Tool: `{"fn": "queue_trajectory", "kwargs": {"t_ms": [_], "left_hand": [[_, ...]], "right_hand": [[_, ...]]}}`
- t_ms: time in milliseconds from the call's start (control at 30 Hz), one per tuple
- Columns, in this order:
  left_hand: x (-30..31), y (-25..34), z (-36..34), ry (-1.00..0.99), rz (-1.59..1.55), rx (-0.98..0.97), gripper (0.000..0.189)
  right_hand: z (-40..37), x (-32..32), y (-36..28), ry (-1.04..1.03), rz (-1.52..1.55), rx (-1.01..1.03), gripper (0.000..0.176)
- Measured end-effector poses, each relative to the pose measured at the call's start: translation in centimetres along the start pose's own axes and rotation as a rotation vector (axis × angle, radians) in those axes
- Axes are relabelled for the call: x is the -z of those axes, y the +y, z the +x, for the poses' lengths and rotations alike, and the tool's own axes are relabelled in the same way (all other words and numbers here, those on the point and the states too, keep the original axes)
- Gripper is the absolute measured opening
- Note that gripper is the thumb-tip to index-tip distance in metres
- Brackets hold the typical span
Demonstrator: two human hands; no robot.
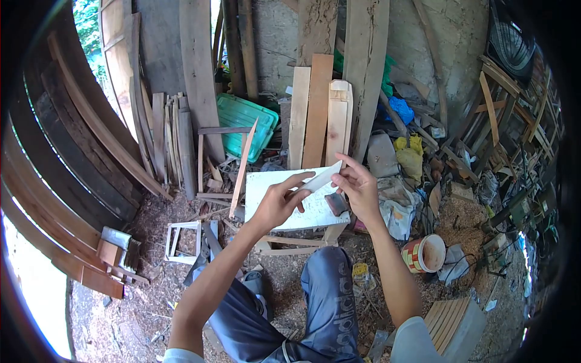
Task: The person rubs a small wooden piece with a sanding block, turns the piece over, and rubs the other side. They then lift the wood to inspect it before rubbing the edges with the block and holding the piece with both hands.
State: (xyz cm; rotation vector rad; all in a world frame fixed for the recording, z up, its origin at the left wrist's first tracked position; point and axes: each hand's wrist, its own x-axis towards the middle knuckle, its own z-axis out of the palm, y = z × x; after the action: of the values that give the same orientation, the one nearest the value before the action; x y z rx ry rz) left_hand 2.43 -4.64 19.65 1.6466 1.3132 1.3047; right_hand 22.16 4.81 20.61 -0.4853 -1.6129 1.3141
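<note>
Over a small white-topped table [266, 210], a pale, flat strip with a pointed far end [323, 177] is stretched between my two hands. Its material I cannot tell. My left hand [279, 201] pinches the near end, thumb below and index finger extended along it. At the other end, the thumb and fingers of my right hand [358, 186] close on the strip near its tip. Just below my right fingers, a small dark block with a reddish side [337, 204] lies on the tabletop.
Boards [319, 109] lean against the wall behind the table, near a green plastic crate [245, 127]. A small white wooden frame [183, 241] stands on the floor at left. At right are a bucket [432, 254] and piled scraps. Shavings cover the ground.
</note>
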Motion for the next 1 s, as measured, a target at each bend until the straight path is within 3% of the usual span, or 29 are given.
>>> {"fn": "queue_trajectory", "kwargs": {"t_ms": [167,233,267,433,667,733,900,967,1000], "left_hand": [[0.1,-0.1,-0.3,-0.025,0.026,-0.015,0.042],[0.1,0.3,-0.4,0.012,0.303,-0.203,0.045],[0.1,-0.1,-0.5,0.009,0.302,-0.201,0.045],[0.0,-0.9,-0.5,-0.060,0.197,0.059,0.044],[0.0,-2.5,-0.2,-0.176,0.079,0.054,0.046],[0.2,-3.3,-0.5,-0.197,-0.027,0.143,0.045],[0.4,-8.8,-0.9,-0.104,-0.060,0.179,0.038],[-0.4,-10.7,-0.9,0.035,0.135,0.275,0.033],[-1.2,-11.8,-0.9,0.123,0.168,0.294,0.030]], "right_hand": [[0.1,0.1,0.2,0.092,-0.059,-0.057,0.032],[0.3,0.2,0.1,0.112,-0.056,-0.086,0.030],[0.4,0.3,0.2,0.130,-0.052,-0.116,0.028],[0.8,0.6,1.0,0.187,0.127,-0.178,0.021],[1.3,1.6,2.6,0.227,0.144,-0.267,0.028],[1.5,2.0,3.3,0.258,0.135,-0.277,0.029],[2.3,4.1,8.8,0.356,0.126,-0.373,0.029],[1.6,5.3,13.4,0.213,-0.580,-0.201,0.029],[0.0,4.6,13.8,0.174,-0.797,-0.219,0.034]]}}
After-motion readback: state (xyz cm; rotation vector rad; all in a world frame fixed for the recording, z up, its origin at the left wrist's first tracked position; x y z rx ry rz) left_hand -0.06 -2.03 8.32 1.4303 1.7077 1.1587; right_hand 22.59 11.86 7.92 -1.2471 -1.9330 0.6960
